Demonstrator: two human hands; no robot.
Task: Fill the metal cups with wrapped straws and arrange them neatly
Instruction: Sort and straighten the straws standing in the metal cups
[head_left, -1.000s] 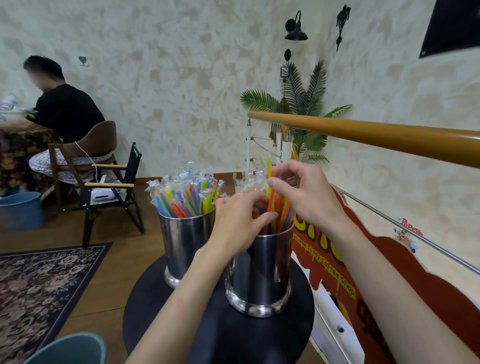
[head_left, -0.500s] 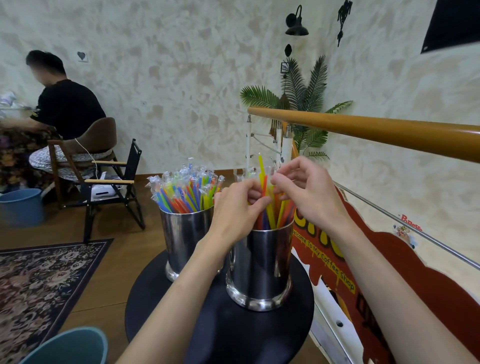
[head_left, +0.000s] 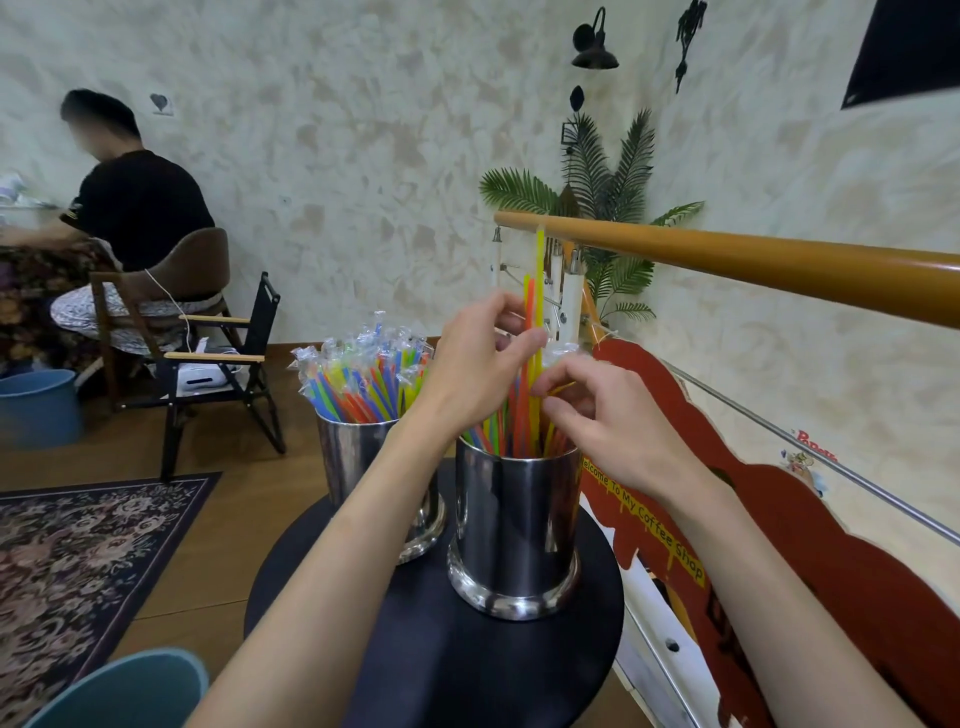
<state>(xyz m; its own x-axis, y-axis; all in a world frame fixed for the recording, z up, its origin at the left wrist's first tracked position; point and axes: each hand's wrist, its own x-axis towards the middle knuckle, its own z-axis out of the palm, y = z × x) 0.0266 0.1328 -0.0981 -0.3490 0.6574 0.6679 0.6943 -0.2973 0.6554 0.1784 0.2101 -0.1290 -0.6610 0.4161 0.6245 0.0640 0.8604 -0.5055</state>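
Observation:
Two shiny metal cups stand on a round black table (head_left: 441, 654). The left cup (head_left: 353, 467) is packed with wrapped straws (head_left: 363, 379) in many colours. The right cup (head_left: 517, 530) holds a looser bunch of straws. My left hand (head_left: 478, 364) pinches a few of them, orange, green and yellow (head_left: 535, 291), lifted well above the rest. My right hand (head_left: 597, 415) is over the right cup's rim, its fingers curled around the tops of other straws there.
A wooden handrail (head_left: 753, 260) runs along the right, with a red coffee-shop sign (head_left: 779, 545) below it. A person sits on a chair (head_left: 156, 312) at back left beside a folding chair (head_left: 223, 374). A teal bin (head_left: 124, 691) stands near my left elbow, a rug (head_left: 78, 545) covers the floor.
My left hand has risen, pulling a few straws up out of the right cup. My right hand has dropped lower onto the remaining straws.

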